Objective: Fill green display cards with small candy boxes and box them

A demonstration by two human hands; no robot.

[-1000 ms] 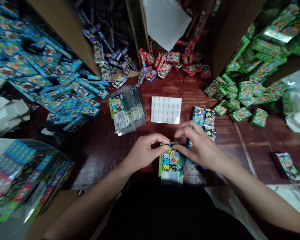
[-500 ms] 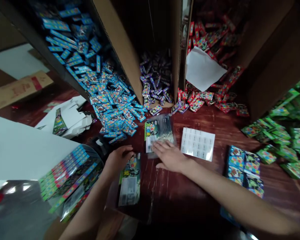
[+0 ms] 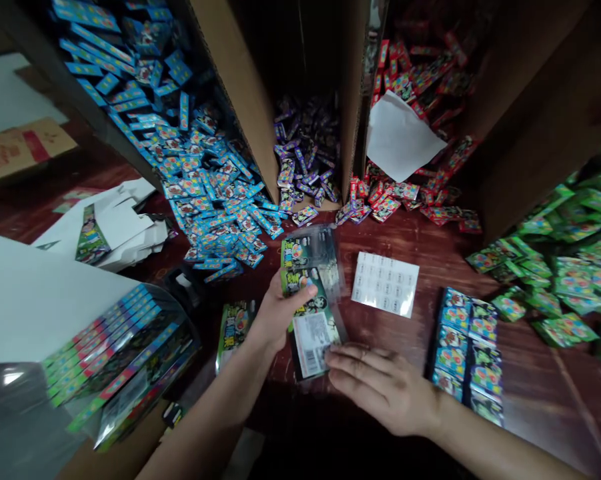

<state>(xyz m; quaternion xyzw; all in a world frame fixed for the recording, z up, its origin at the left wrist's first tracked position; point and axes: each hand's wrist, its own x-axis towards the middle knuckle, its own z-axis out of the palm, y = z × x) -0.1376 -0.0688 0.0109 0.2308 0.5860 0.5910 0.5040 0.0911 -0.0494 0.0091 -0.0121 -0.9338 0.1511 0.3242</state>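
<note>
My left hand (image 3: 275, 308) grips a flat plastic candy bag (image 3: 313, 337) with its thumb on top. This bag has a dark green printed front and a white barcode label. At its lower right corner, my right hand (image 3: 380, 383) touches the edge with fingers stretched out; its thumb is hidden. Partly beneath the held bag's upper end lies another printed bag (image 3: 325, 247). A further printed bag (image 3: 233, 327) rests left of my left wrist. A white sheet of round stickers (image 3: 385, 283) lies right of the bags.
Cardboard boxes spill small blue packets (image 3: 220, 207), purple packets (image 3: 305, 160) and red packets (image 3: 400, 193). Green packets (image 3: 570, 267) are heaped at right, near a block of blue and purple packs (image 3: 465, 353). A clear bag of stacked packs (image 3: 115, 353) stands at left.
My left hand has brought a bag from the left to the middle, over the other bag. My right hand has come off that other bag and moved down to the held one's corner.
</note>
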